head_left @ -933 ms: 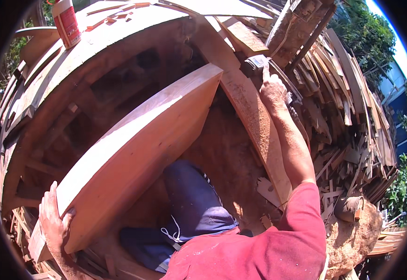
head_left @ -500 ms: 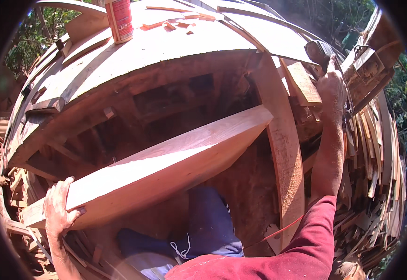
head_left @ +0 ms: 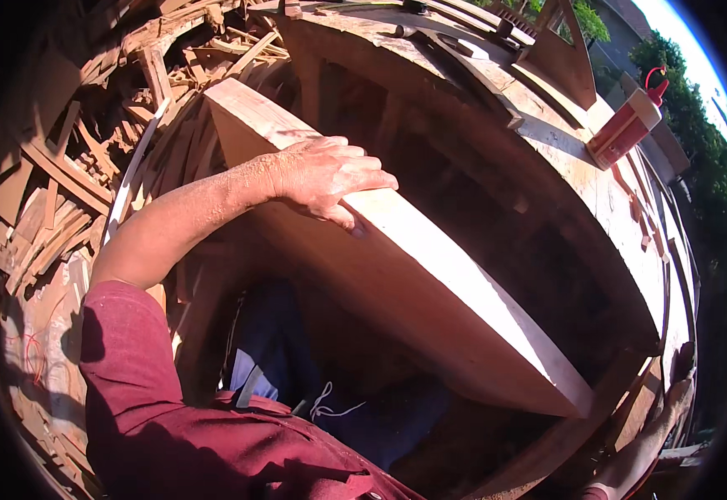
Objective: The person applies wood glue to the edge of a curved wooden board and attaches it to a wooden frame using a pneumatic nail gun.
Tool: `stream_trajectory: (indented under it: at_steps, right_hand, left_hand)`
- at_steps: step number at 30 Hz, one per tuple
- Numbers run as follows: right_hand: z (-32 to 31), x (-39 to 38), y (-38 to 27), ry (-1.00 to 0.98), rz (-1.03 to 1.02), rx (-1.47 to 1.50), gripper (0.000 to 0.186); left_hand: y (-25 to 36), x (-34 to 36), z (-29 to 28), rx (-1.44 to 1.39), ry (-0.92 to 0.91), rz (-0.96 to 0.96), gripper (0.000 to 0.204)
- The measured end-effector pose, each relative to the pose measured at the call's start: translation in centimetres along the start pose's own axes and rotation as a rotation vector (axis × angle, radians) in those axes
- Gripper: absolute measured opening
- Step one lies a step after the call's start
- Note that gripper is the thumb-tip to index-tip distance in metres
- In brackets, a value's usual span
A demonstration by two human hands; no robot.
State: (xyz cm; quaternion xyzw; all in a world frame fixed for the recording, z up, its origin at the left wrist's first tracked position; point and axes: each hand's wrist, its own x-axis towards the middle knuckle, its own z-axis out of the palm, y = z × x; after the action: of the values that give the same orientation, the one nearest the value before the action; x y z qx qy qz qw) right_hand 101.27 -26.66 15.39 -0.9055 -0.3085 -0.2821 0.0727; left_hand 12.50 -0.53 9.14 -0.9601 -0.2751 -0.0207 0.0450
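Observation:
A thick, pale wooden board stands on edge, slanting from upper left to lower right in front of me. My left hand grips its top edge, with fingers over the far side and the thumb on the near face. Sawdust clings to my left forearm. At the far right rim, my right hand is closed at a dark power tool on the workbench. Shade and the picture's edge hide most of the tool and the fingers.
Beyond the board is a workbench with a curved front edge and a shadowed hollow beneath. A red-and-white glue bottle stands on it, near thin wood strips. Wood offcuts are heaped at left. A curved plank lies at lower right.
My view has swung left, so the bench and bottle now appear further right. My left hand now holds the board nearer its middle. The right hand appears lower, near the right rim.

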Motion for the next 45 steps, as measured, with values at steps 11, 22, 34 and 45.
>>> stream_trajectory:
  at_steps: [11, 22, 34, 45]
  right_hand:
    - [-10.2, -17.2, -19.5, -0.137, -0.544, 0.521, 0.07]
    - [-18.0, -36.9, -52.4, -0.514, -1.181, 0.634, 0.083]
    - [-30.0, -39.2, -48.2, -0.45, -1.094, 0.857, 0.035]
    - [-47.6, -28.9, -43.6, -0.588, -0.979, 0.9, 0.081]
  left_hand:
    - [0.0, 1.1, 1.0, 0.048, 0.05, 0.008, 0.09]
    - [2.1, -0.3, -0.8, -0.075, 0.116, -0.084, 0.107]
    - [13.9, -23.7, -6.8, -1.579, 0.889, -1.549, 0.04]
    - [2.3, -25.7, -12.1, -1.679, 1.078, -1.558, 0.041]
